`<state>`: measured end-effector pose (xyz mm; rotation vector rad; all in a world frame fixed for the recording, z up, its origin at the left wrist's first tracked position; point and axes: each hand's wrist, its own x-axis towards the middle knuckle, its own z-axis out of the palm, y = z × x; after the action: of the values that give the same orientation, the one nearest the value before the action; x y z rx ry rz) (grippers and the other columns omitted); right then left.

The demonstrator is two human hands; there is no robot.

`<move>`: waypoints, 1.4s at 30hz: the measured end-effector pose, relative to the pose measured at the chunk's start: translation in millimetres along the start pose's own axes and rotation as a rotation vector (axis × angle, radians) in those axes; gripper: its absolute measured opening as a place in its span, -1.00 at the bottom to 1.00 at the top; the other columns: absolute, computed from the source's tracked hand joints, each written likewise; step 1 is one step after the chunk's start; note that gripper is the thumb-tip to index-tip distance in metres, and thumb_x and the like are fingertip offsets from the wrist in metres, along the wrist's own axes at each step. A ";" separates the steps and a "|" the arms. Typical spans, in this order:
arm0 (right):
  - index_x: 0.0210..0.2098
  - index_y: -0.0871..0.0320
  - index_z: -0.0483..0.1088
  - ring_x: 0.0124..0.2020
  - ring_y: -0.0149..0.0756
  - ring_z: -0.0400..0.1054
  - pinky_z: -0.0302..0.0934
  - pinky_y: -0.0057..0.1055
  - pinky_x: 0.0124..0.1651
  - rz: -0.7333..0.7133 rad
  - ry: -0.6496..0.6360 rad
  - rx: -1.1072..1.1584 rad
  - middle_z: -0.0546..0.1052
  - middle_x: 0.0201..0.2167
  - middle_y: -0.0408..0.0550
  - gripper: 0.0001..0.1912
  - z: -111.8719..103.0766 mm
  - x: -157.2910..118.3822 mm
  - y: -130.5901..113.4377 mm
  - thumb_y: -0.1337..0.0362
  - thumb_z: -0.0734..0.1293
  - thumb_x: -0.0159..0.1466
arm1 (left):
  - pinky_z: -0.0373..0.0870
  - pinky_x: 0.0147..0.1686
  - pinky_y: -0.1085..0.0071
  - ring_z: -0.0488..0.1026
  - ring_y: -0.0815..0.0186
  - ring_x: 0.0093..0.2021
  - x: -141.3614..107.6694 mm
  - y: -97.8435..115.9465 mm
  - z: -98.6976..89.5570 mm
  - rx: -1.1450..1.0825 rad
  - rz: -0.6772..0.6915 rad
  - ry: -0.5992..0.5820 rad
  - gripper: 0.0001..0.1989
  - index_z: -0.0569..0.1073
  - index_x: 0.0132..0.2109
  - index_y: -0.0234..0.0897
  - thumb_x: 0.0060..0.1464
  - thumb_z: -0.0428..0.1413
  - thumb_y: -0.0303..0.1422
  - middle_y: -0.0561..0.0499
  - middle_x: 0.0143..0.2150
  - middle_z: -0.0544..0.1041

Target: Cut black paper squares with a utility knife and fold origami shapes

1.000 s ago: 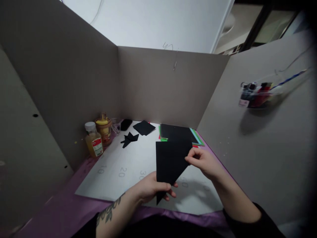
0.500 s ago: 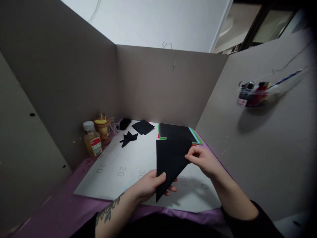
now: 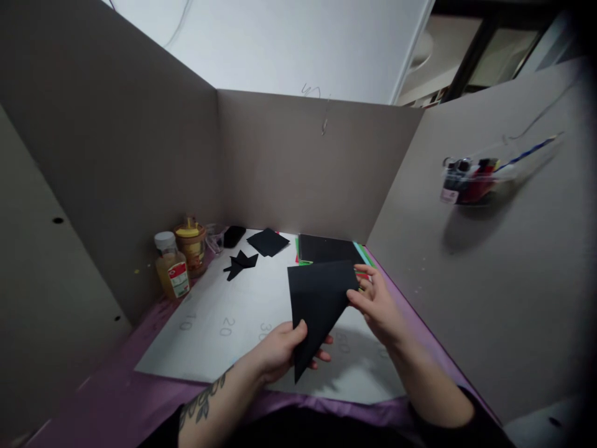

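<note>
A folded black paper triangle is held up over the white board, its narrow point toward me. My left hand grips it near that lower point, thumb on top and fingers underneath. At the upper right corner, my right hand has its thumb on the paper's edge, with the other fingers partly behind it. A folded black paper shape and several black paper squares lie farther back on the board.
On the left stand a bottle, a brown cup and a clear cup, beside a black object. Coloured sheets lie at the back. A pen holder hangs on the right wall.
My right hand has shifted its grip at the upper corner, with its fingers now reaching up behind the paper. The paper's top has tilted slightly left. The camera view has shifted a little.
</note>
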<state>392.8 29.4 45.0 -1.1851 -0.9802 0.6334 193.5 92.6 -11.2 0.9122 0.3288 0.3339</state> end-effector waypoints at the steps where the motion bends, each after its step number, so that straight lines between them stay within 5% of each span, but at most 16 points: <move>1: -0.04 0.02 0.26 -0.16 -0.27 0.35 0.25 -0.37 -0.19 -0.015 0.044 0.087 0.44 -0.12 -0.06 -0.47 7.7 -4.8 4.9 0.18 0.45 0.01 | 0.38 -0.40 0.42 0.54 0.21 -0.25 2.0 -0.9 -0.5 -0.003 0.011 0.025 -0.53 0.41 -0.01 -0.40 0.13 0.03 -0.08 -0.30 -0.03 0.49; 4: 0.03 0.03 0.22 -0.17 -0.25 0.37 0.27 -0.41 -0.26 0.050 0.027 0.206 0.45 -0.09 -0.03 -0.34 34.1 -20.4 23.4 0.19 0.49 -0.03 | 0.36 -0.38 0.42 0.53 0.22 -0.26 7.9 -3.8 -1.0 0.023 0.051 0.079 -0.51 0.42 -0.02 -0.38 0.09 0.06 -0.05 -0.27 -0.04 0.50; 7: -0.18 0.19 0.36 -0.61 -0.39 0.28 0.02 -0.53 -0.68 0.342 -0.001 0.230 0.48 -0.49 -0.10 -0.50 57.7 -30.7 41.0 0.12 0.49 -0.06 | 0.31 -0.40 0.43 0.48 0.28 -0.37 11.6 -7.2 -0.6 0.138 0.090 0.121 -0.49 0.48 -0.15 -0.43 0.06 0.05 -0.01 -0.21 -0.23 0.56; 10: -0.40 0.25 0.40 -0.76 -0.46 0.11 -0.18 -0.53 -0.78 0.495 0.125 0.274 0.37 -0.71 -0.18 -0.58 71.2 -31.3 49.3 0.12 0.52 -0.15 | 0.26 -0.40 0.44 0.40 0.34 -0.44 12.0 -9.7 -1.1 0.238 0.118 0.164 -0.46 0.51 -0.29 -0.46 0.05 0.04 0.03 -0.15 -0.39 0.54; 13: -0.42 0.27 0.45 -0.69 -0.37 0.25 0.03 -0.48 -0.71 0.459 0.182 0.331 0.48 -0.64 -0.10 -0.61 73.3 -26.7 49.1 0.22 0.54 -0.21 | 0.23 -0.39 0.43 0.37 0.34 -0.42 10.9 -9.2 -3.3 0.276 0.114 0.176 -0.47 0.51 -0.28 -0.45 0.04 0.04 0.03 -0.10 -0.39 0.52; 17: -0.35 0.26 0.52 -0.39 -0.20 0.44 0.31 -0.32 -0.30 0.360 0.191 0.379 0.59 -0.39 -0.01 -0.60 68.6 -21.9 45.1 0.33 0.54 -0.23 | 0.16 -0.44 0.46 0.26 0.40 -0.48 11.1 -3.2 -8.1 0.427 0.191 0.211 -0.52 0.46 -0.38 -0.41 0.00 0.08 0.01 0.04 -0.51 0.40; 21: -0.33 0.24 0.53 -0.35 -0.19 0.45 0.30 -0.27 -0.19 0.348 0.174 0.373 0.60 -0.37 -0.01 -0.60 66.3 -20.6 43.1 0.34 0.54 -0.21 | 0.15 -0.48 0.49 0.23 0.42 -0.50 10.8 7.0 -13.3 0.575 0.351 0.347 -0.62 0.40 -0.47 -0.36 0.00 0.12 -0.08 0.10 -0.56 0.32; 26: -0.34 0.25 0.54 -0.34 -0.16 0.45 0.29 -0.25 -0.17 0.375 0.143 0.351 0.60 -0.36 0.01 -0.61 66.0 -22.1 43.3 0.33 0.54 -0.21 | 0.17 -0.53 0.51 0.23 0.44 -0.55 5.9 21.9 -16.2 0.547 0.378 0.509 -0.70 0.44 -0.41 -0.34 0.00 0.12 -0.15 0.09 -0.56 0.35; 36: -0.35 0.27 0.54 -0.31 -0.12 0.45 0.27 -0.22 -0.13 0.505 -0.022 0.361 0.59 -0.32 0.08 -0.58 63.1 -24.0 42.0 0.27 0.56 -0.23 | 0.20 -0.55 0.52 0.25 0.47 -0.61 6.6 27.2 -21.3 0.369 0.320 0.426 -0.77 0.48 -0.45 -0.37 -0.10 0.20 -0.24 0.09 -0.64 0.37; 42: -0.32 0.27 0.54 -0.26 -0.07 0.45 0.27 -0.18 -0.08 0.448 -0.022 0.310 0.59 -0.29 0.08 -0.54 63.2 -25.8 40.1 0.26 0.56 -0.23 | 0.28 -0.51 0.48 0.34 0.41 -0.56 3.0 32.9 -18.3 0.423 0.355 0.505 -0.77 0.52 -0.40 -0.37 -0.11 0.21 -0.25 0.04 -0.58 0.45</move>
<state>328.2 48.6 3.4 -1.1239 -0.6041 1.1132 184.0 125.6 4.6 1.3018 0.7224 0.8498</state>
